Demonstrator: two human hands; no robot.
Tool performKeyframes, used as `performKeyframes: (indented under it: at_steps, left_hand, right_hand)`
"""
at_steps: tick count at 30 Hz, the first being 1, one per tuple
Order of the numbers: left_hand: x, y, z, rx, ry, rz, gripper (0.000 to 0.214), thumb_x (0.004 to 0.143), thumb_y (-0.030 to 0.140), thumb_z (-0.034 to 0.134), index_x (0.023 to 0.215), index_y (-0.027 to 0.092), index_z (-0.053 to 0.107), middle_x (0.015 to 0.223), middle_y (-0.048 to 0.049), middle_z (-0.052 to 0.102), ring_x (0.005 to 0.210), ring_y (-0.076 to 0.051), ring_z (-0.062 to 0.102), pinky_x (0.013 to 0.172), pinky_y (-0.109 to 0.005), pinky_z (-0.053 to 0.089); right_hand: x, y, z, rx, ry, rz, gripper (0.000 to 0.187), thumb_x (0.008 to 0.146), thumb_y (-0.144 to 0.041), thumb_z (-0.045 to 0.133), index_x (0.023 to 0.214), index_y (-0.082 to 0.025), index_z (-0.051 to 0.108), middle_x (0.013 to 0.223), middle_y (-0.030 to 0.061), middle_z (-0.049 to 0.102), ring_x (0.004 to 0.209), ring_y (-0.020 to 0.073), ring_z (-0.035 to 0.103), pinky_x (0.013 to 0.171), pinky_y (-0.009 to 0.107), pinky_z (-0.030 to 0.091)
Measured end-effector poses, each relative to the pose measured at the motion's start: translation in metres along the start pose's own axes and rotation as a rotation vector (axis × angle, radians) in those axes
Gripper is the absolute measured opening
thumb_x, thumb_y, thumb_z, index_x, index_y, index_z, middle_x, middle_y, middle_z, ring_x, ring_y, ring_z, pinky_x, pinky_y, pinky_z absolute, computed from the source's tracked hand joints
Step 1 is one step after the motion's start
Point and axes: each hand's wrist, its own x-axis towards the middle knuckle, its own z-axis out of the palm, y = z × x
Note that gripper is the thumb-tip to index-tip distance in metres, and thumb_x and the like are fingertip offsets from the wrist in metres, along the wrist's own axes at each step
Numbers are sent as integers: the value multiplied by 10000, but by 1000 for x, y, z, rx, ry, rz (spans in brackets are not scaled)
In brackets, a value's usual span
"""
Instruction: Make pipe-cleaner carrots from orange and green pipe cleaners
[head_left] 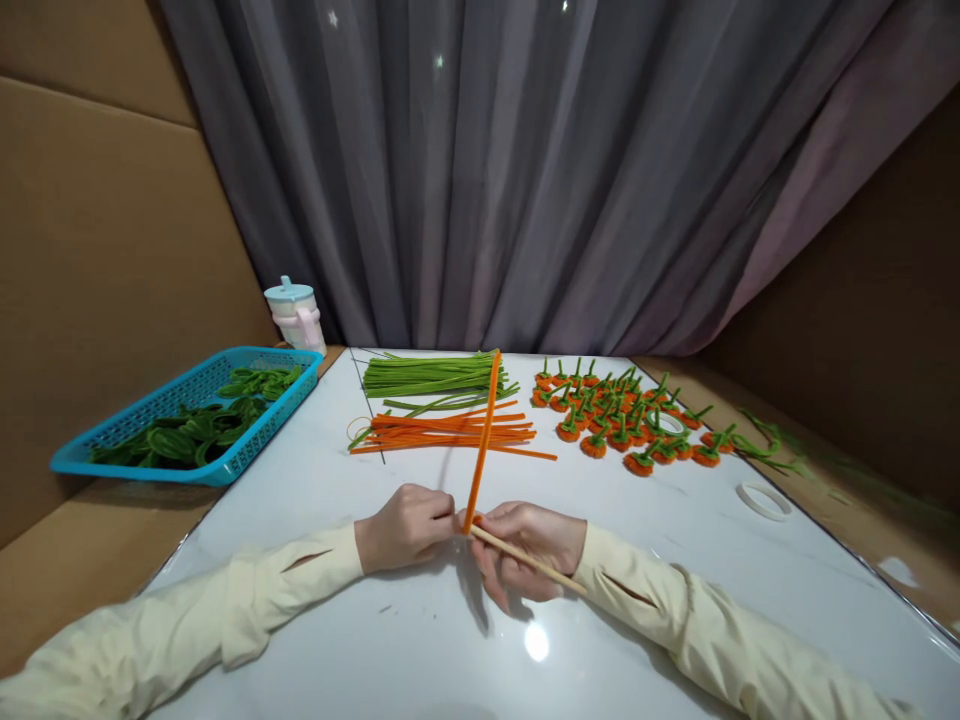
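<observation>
A thin wooden stick (532, 563) slants down to the right through the fingers of my right hand (529, 550), which is closed on it. An orange pipe cleaner (484, 440) rises from the stick's upper end, bent around it at the bottom. My left hand (409, 527) is closed, its fingertips pinching at that same end; exactly what lies between them is partly hidden. Beyond my hands lies a bundle of loose orange pipe cleaners (450, 432). Behind that is a bundle of green pipe cleaners (427, 376).
Several small orange pumpkin shapes with green stems (594, 445) stand at the right. A white tape roll (763, 501) lies near the right edge. At the left, a blue basket (240, 462) holds green pieces. A lidded cup (296, 315) stands behind it, before a grey curtain (480, 180).
</observation>
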Motion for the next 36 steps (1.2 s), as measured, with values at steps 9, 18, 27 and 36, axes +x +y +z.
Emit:
performKeyframes:
  at_steps: [9,18,27,36]
  left_hand:
    - [-2,1,0,-79,7,-34,205,747,72,353,786,163,533,595,-27,578,500,-141,524,460,-244,379]
    - [-2,4,1,-276,57,-137,168,800,84,425,868,138,568,674,-44,671,553,-147,619,510,-232,455]
    - [2,0,-4,-347,-62,-89,254,856,117,370,1018,122,565,840,-99,695,700,-170,665,630,-247,528]
    - [4,5,-5,-417,-113,-181,279,929,187,321,818,127,569,665,-68,655,576,-138,620,558,-213,466]
  right_hand:
    - [-4,-4,2,55,16,11,367,967,-296,300,783,-94,545,524,61,592,208,18,204,222,114,254]
    - [-5,-6,6,95,64,30,229,924,-267,448,828,-90,556,471,-23,510,223,8,182,237,100,249]
    - [-7,-9,7,-27,19,18,284,929,-315,460,738,-114,520,369,-79,378,234,7,146,248,91,234]
    - [-6,-8,11,-107,92,21,299,875,-374,548,715,-125,508,369,-77,415,219,9,172,233,97,225]
